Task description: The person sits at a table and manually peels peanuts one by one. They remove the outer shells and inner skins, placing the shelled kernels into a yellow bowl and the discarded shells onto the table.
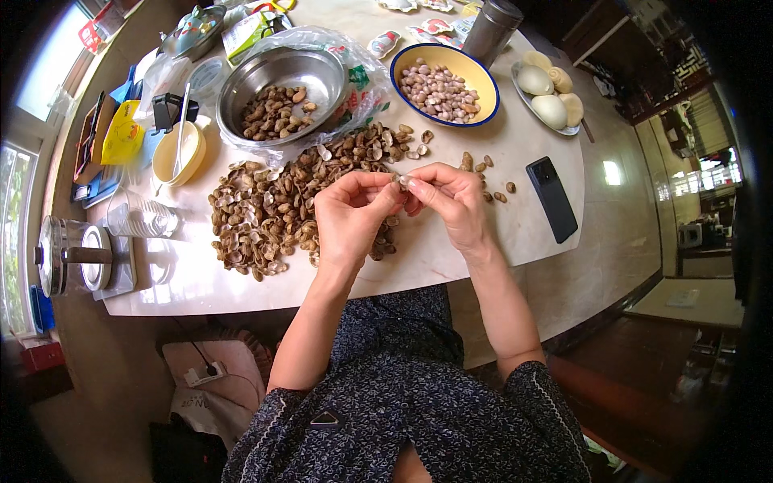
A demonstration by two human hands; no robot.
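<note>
Between the fingertips of both hands is a small peanut shell (402,180), mostly covered by the fingers. My left hand (352,217) pinches one side of it with thumb and forefinger, and my right hand (454,208) pinches the other. Under and left of my left hand spreads a heap of brown peanut shells (259,211), many split with pale insides up. A steel bowl (329,75) beyond the heap contains unshelled peanuts (275,111). Shelled pinkish kernels (438,90) lie in a yellow enamel bowl (488,81) with a blue rim. A few loose peanuts (483,175) rest right of my right hand.
A black phone (552,199) lies near the right edge of the marble-look table (199,296). Behind it are a plate of buns (549,90) and a dark metal canister (492,30). A glass pot (72,256), a clear plastic cup (142,214) and a cream bowl (179,160) stand at left.
</note>
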